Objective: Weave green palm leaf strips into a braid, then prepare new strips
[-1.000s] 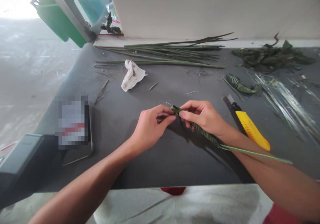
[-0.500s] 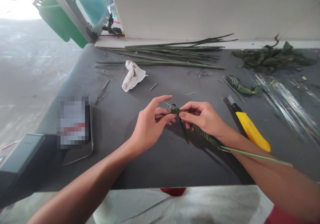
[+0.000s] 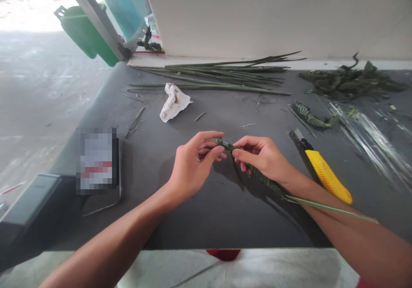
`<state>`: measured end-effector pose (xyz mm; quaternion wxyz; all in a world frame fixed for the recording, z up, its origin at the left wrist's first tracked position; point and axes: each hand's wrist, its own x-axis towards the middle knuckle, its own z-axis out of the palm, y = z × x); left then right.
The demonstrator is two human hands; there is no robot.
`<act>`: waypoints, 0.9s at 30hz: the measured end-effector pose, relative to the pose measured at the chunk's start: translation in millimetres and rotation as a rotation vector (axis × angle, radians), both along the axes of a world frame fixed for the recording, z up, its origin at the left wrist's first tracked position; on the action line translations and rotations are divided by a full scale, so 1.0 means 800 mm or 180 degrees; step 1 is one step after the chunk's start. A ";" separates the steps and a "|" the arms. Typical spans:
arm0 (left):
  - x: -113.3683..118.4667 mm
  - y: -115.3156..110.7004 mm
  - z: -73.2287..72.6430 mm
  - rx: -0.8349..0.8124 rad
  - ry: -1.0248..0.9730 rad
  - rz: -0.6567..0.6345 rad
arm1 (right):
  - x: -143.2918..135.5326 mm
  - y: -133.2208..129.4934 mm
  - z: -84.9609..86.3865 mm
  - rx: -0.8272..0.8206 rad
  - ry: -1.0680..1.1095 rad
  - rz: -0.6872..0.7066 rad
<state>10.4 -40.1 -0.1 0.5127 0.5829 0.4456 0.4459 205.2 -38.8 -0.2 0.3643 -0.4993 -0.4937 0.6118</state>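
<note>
Held between both hands is a long plaited piece of green leaf [image 3: 268, 183], with a pale stalk [image 3: 331, 207] trailing from it across my right forearm. My left hand [image 3: 192, 163] pinches its far tip between thumb and fingers. Just behind that tip, my right hand [image 3: 265, 157] grips the piece with thumb and forefinger, partly hiding it. A loose dark strip [image 3: 237, 174] hangs below the fingers. On the table to the right lies a yellow-handled utility knife [image 3: 326, 174], its blade pointing away from me.
Long green leaf strips [image 3: 225, 75] lie along the table's back. A crumpled white tissue [image 3: 174, 102] sits in front of them. At the right are a curled plaited leaf piece [image 3: 312, 116], dark leaf pieces [image 3: 350, 80] and clear plastic [image 3: 367, 137]. A phone [image 3: 119, 168] rests at the left.
My left forefinger has come down onto the tip of the plaited leaf piece, where a small loop stood up before. The whole view has shifted slightly.
</note>
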 end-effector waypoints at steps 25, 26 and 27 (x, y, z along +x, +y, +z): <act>-0.003 0.003 0.006 -0.0196 -0.0216 0.0105 | 0.000 -0.002 0.005 0.0063 0.0132 0.0067; -0.004 0.003 0.007 -0.0283 -0.0267 0.0070 | 0.000 -0.002 0.005 0.0066 0.0126 0.0066; -0.004 0.004 0.008 -0.0377 -0.0326 0.0022 | 0.000 -0.002 0.005 0.0063 0.0118 0.0069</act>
